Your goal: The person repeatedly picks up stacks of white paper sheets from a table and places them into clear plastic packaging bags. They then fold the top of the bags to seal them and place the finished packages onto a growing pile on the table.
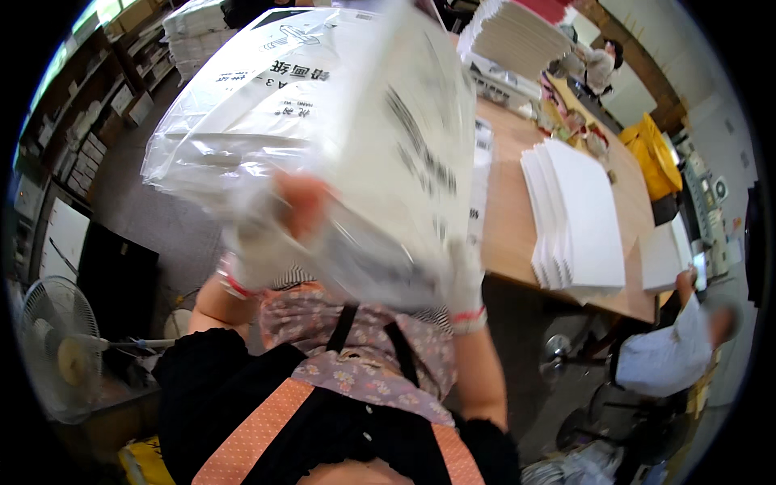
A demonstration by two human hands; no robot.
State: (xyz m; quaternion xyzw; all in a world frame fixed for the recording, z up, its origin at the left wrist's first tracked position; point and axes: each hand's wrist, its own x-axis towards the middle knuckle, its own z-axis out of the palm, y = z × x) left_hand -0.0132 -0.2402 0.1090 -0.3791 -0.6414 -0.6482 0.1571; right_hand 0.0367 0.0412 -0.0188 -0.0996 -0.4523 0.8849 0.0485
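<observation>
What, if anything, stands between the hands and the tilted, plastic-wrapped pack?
Nothing visible but white gloves: the left hand and right hand are at the near end of the wrapped pack. Motion blur hides their exact contact.

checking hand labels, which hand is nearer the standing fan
Left. The left hand is right of the fan, by the left side of the plastic-wrapped package; the right hand is farther right, by its other side.

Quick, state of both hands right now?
Left hand: at the near-left corner of the tilted plastic-wrapped paper pack; blurred, grip can't be told.
Right hand: at its near-right edge; fingers hidden, closure can't be told.
</observation>
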